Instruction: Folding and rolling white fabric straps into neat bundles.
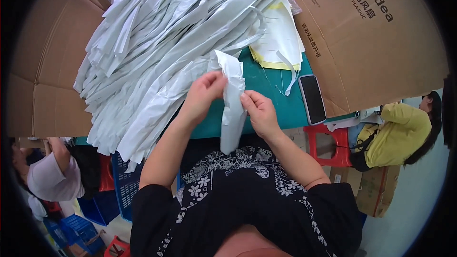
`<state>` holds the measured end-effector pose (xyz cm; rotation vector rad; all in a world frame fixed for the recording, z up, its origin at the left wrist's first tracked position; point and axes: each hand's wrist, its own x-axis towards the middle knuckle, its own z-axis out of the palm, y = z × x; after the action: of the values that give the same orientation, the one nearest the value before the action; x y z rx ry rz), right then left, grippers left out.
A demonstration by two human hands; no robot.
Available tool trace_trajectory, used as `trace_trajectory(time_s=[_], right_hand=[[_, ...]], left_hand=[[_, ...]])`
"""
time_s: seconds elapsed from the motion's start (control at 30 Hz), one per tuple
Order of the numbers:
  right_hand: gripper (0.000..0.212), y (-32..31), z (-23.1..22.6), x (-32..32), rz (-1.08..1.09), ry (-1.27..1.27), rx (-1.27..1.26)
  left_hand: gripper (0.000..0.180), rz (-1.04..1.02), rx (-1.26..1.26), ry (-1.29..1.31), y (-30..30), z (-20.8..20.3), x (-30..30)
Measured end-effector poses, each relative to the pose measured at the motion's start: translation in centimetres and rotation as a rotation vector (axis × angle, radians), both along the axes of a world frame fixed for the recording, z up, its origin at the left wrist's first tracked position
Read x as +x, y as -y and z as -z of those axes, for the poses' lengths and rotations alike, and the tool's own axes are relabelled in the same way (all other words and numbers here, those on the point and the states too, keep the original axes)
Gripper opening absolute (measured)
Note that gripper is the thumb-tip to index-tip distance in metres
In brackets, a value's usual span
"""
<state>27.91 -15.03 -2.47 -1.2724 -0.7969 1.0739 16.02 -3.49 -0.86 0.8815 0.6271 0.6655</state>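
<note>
A narrow white plastic strip, folded lengthwise (232,109), hangs between my hands over the near edge of the green table. My left hand (209,88) is closed near its upper left edge, thumb and fingers together. On the strip's right edge, a little lower, my right hand (260,111) pinches it between thumb and fingers. The strip's lower end dangles in front of my dark patterned top. Beyond my left hand spreads a large heap of similar white plastic strips (157,43), some drooping over the table's front edge.
A phone (312,99) lies on the green table (276,109), right of my hands. Behind it are white sheets with yellow edges (278,38) and a loose white ribbon. Cardboard walls (371,57) flank the table. Blue crates (123,185) stand below left; people sit at both sides.
</note>
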Motion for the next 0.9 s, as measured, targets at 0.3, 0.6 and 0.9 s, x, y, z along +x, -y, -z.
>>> trace_trajectory(time_s=[0.3,0.6,0.9], right_hand=[[0.022,0.3,1.6,-0.6,-0.176,-0.006,-0.032],[0.020,-0.3,2.1,-0.9,-0.222,-0.348,-0.047],[0.023,-1.6,2.2,-1.3,-0.176,-0.332,0.026]], left_hand=[[0.014,0.183,0.127,-0.151,2.7,2.4,-4.2],[0.022,0.216,-0.021,-0.233,4.9,3.5,-5.6],[0.027,0.193,-0.021,-0.150,5.9,4.1,-6.1]])
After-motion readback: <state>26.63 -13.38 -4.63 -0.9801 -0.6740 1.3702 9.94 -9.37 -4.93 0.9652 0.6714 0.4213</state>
